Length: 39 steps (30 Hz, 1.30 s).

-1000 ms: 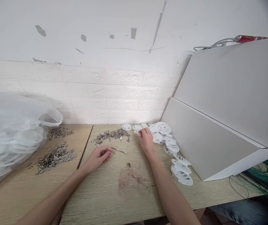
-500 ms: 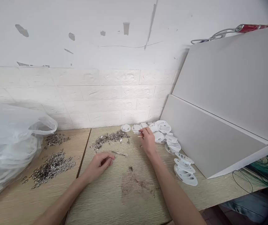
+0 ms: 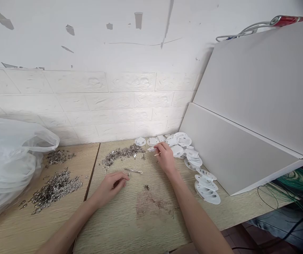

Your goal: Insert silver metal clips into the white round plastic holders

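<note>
My left hand [image 3: 113,184] rests on the table with thumb and forefinger pinched. A small metal piece [image 3: 129,174] shows at its fingertips; whether it is gripped is unclear. Just beyond lie metal tweezers [image 3: 134,170]. My right hand [image 3: 165,157] is closed, and a thin pale stick [image 3: 156,154] juts from its fingers, beside the white discs [image 3: 177,151]. Behind the hands spreads a heap of small metal pieces [image 3: 122,154]. One small dark metal cluster [image 3: 147,187] sits between my forearms.
More metal parts [image 3: 57,190] lie in piles at left, next to a clear plastic bag [image 3: 11,165] of white items. White discs [image 3: 207,190] run down the right side along a large white box [image 3: 241,151]. Green wire [image 3: 294,181] is coiled beyond it at right.
The whole view has shifted slightly, with the wall and table sliding up and left. Both hands keep nearly the same pose; nothing is visibly taken up or let go.
</note>
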Motion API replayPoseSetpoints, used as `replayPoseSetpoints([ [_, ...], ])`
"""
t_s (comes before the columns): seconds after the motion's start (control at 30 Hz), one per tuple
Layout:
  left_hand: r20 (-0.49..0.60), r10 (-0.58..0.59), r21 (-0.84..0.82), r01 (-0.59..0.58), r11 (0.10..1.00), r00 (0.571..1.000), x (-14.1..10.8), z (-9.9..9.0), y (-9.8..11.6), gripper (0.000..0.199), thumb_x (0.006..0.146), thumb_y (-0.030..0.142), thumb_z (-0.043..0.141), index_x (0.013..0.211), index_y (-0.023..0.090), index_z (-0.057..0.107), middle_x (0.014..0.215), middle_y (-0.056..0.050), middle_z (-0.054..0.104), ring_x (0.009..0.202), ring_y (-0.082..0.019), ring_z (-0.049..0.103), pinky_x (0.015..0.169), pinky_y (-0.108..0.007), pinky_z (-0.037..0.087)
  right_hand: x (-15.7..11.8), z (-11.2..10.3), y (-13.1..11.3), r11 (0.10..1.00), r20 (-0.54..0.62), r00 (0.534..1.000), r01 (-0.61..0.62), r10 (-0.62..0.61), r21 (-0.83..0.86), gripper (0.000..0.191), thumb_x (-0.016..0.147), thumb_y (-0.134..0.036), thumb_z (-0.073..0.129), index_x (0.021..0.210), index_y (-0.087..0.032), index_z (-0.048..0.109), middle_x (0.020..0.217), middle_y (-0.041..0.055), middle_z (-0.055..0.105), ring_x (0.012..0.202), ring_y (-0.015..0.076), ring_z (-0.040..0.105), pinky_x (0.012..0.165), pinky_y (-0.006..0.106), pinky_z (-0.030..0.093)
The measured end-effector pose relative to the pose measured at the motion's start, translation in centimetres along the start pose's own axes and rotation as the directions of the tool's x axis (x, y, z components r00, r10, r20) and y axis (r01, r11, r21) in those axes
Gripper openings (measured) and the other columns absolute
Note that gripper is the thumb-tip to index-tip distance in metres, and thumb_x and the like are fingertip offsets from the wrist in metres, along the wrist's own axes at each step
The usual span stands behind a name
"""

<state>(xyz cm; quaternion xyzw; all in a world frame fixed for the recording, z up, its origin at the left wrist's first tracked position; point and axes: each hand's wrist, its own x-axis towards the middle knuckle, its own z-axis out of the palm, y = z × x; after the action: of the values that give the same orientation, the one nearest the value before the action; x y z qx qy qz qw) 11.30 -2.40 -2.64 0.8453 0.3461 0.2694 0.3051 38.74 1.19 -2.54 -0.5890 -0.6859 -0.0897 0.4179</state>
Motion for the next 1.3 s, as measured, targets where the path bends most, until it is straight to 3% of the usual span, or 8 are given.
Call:
replayPoseSetpoints([
  [0.23, 0.008, 0.003, 0.023, -0.003, 1.000, 1.000, 0.0, 0.0, 0.5, 0.023, 0.090, 0.025, 0.045, 0.092, 0.019, 0.067, 0.080, -0.004, 0.065, 0.067, -0.015, 0.054, 0.064, -0.025, 0.040, 0.1, -0.4, -0.5, 0.993, 0.104, 0.994, -0.025, 0.037, -0.118, 0.023, 0.080, -0.003, 0.047, 0.083, -0.017, 0.065, 0.088, 0.0082, 0.063, 0.086, 0.0224, 0.056, 0.071, 0.032, 0.044],
  [0.4, -0.005, -0.166, -0.174, 0.162, 0.971, 0.986, 0.1, 0.1, 0.7, 0.028, 0.091, 0.038, 0.049, 0.095, 0.017, 0.068, 0.077, -0.004, 0.065, 0.062, -0.014, 0.050, 0.058, -0.025, 0.037, 0.1, -0.6, -2.4, 0.993, -0.042, 0.992, 0.117, -0.117, 0.001, 0.023, 0.089, -0.010, 0.043, 0.090, -0.017, 0.065, 0.090, 0.0100, 0.063, 0.087, 0.0214, 0.056, 0.074, 0.034, 0.046],
  [0.6, 0.064, -0.332, -0.758, 0.262, 0.597, 0.941, 0.5, 0.1, 0.7, 0.051, 0.089, 0.058, 0.047, 0.113, 0.014, 0.060, 0.094, -0.012, 0.069, 0.072, -0.017, 0.058, 0.054, -0.025, 0.041, -1.3, 1.3, -7.1, 0.835, -0.092, 0.861, 0.508, -0.501, 0.210, 0.020, 0.093, -0.014, 0.046, 0.093, -0.020, 0.065, 0.083, 0.0066, 0.064, 0.074, 0.0159, 0.056, 0.064, 0.029, 0.047],
  [0.83, 0.063, -0.392, -0.902, 0.221, 0.372, 0.918, 0.7, 0.0, 0.0, 0.023, 0.081, 0.029, 0.070, 0.097, 0.014, 0.064, 0.075, -0.004, 0.066, 0.064, -0.013, 0.061, 0.051, -0.020, 0.045, -2.7, 1.7, -9.4, 0.707, -0.024, 0.739, 0.653, -0.673, 0.271, 0.014, 0.092, -0.019, 0.051, 0.095, -0.019, 0.065, 0.085, 0.0062, 0.064, 0.080, 0.0162, 0.057, 0.071, 0.030, 0.048],
  [0.93, 0.041, -0.432, -0.904, 0.217, 0.367, 0.901, 0.8, 0.0, -0.1, 0.024, 0.078, 0.024, 0.072, 0.098, 0.014, 0.064, 0.080, -0.005, 0.069, 0.063, -0.013, 0.062, 0.053, -0.023, 0.049, -2.1, 1.3, -8.6, 0.781, -0.014, 0.827, 0.537, -0.562, 0.319, 0.015, 0.091, -0.023, 0.052, 0.098, -0.019, 0.064, 0.090, 0.0074, 0.064, 0.084, 0.0170, 0.058, 0.073, 0.031, 0.049],
  [1.07, 0.057, -0.452, -0.879, 0.260, 0.400, 0.890, 0.8, 0.0, 0.6, 0.029, 0.078, 0.026, 0.071, 0.103, 0.013, 0.063, 0.083, -0.009, 0.071, 0.061, -0.014, 0.061, 0.055, -0.025, 0.051, -1.2, 1.3, -6.6, 0.962, 0.044, 0.979, 0.184, -0.197, 0.199, 0.018, 0.091, -0.017, 0.048, 0.095, -0.017, 0.066, 0.089, 0.0085, 0.065, 0.082, 0.0184, 0.059, 0.072, 0.032, 0.049],
  [1.17, 0.056, -0.476, -0.878, 0.271, 0.395, 0.877, 0.8, -0.1, 1.1, 0.035, 0.078, 0.025, 0.070, 0.109, 0.012, 0.061, 0.083, -0.010, 0.071, 0.062, -0.014, 0.061, 0.056, -0.026, 0.051, -0.8, 1.4, -4.8, 0.998, 0.188, 0.981, -0.045, 0.035, 0.051, 0.015, 0.088, -0.017, 0.053, 0.092, -0.016, 0.067, 0.092, 0.0097, 0.066, 0.080, 0.0197, 0.061, 0.068, 0.031, 0.048],
  [1.3, 0.052, -0.468, -0.858, 0.279, 0.431, 0.882, 0.7, -0.1, 1.3, 0.033, 0.079, 0.025, 0.069, 0.109, 0.013, 0.062, 0.083, -0.009, 0.070, 0.062, -0.013, 0.061, 0.057, -0.027, 0.052, -0.9, 1.7, -3.7, 0.994, 0.344, 0.933, -0.104, 0.110, -0.036, 0.010, 0.085, -0.022, 0.060, 0.085, -0.017, 0.068, 0.088, 0.0085, 0.066, 0.075, 0.0190, 0.061, 0.062, 0.029, 0.046],
])
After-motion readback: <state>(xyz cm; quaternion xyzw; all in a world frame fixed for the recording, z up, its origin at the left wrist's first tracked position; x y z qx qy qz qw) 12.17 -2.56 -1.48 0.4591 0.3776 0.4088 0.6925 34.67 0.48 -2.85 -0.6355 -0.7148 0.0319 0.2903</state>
